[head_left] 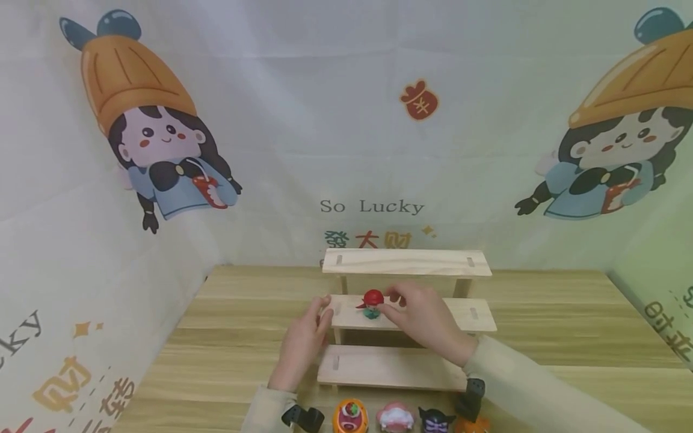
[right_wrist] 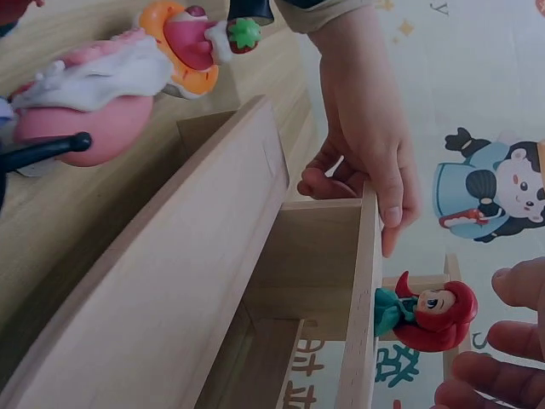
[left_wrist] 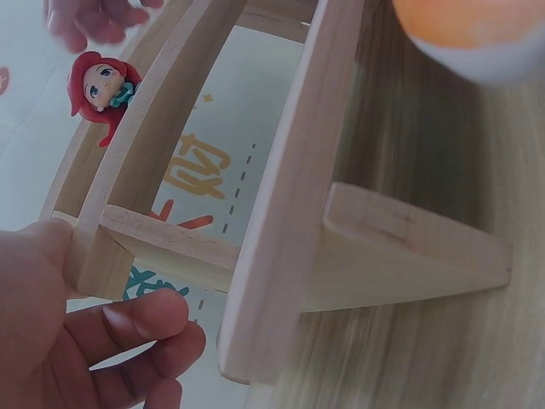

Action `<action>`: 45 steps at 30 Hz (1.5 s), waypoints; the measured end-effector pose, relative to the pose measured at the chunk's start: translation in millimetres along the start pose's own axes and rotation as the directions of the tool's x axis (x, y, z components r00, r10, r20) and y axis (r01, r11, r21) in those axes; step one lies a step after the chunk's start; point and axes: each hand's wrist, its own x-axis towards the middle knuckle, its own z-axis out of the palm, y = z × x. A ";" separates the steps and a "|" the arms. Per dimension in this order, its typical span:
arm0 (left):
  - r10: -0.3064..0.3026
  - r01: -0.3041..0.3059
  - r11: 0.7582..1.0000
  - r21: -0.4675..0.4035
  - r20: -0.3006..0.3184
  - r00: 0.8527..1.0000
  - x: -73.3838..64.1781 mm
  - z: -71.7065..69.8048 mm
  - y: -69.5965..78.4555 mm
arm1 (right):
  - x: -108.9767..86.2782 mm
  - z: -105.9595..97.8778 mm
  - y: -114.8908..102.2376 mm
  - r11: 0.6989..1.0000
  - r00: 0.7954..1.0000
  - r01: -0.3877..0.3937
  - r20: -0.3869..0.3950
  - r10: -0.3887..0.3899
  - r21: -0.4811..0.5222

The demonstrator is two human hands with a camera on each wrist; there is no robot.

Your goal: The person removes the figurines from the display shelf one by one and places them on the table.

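Observation:
A small red-haired figurine in a green dress (head_left: 372,300) stands on the middle board of a three-step wooden display rack (head_left: 352,322), left of its centre. My right hand (head_left: 428,313) is just to the right of the figurine; the right wrist view shows a gap between its spread fingers (right_wrist: 498,375) and the red hair. At the left end of that same board, my left hand (head_left: 303,340) holds the edge. Its thumb lies along the upper face and its fingers curl below, as the right wrist view shows.
In front of the rack, several more toys line up: an orange one with a strawberry (head_left: 351,415), a pink and white one (head_left: 395,416), a black horned one (head_left: 435,420) and an orange one (head_left: 472,424). A printed cloth (head_left: 281,150) hangs behind the wooden table (head_left: 216,337).

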 end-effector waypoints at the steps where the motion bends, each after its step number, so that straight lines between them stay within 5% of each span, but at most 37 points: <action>1: -0.003 0.003 1.000 -0.001 0.002 1.000 0.0 0.2 -0.4 | 2.0 1.4 -0.7 1.000 1.000 -0.012 0.013 0.012 0.004; 8: 0.006 -0.006 1.000 0.001 -0.005 1.000 0.8 1.7 -1.7 | 11.7 12.5 -1.9 0.997 0.994 -0.071 0.085 0.068 0.033; 30: -0.016 0.016 1.000 0.009 0.001 1.000 -0.9 -0.3 0.0 | 12.6 16.5 -5.7 0.991 0.994 -0.022 0.105 0.008 0.130; 45: -0.011 0.011 1.000 0.006 0.009 1.000 0.6 1.5 -2.5 | -14.0 2.1 -18.9 0.983 0.992 0.054 0.105 -0.073 0.176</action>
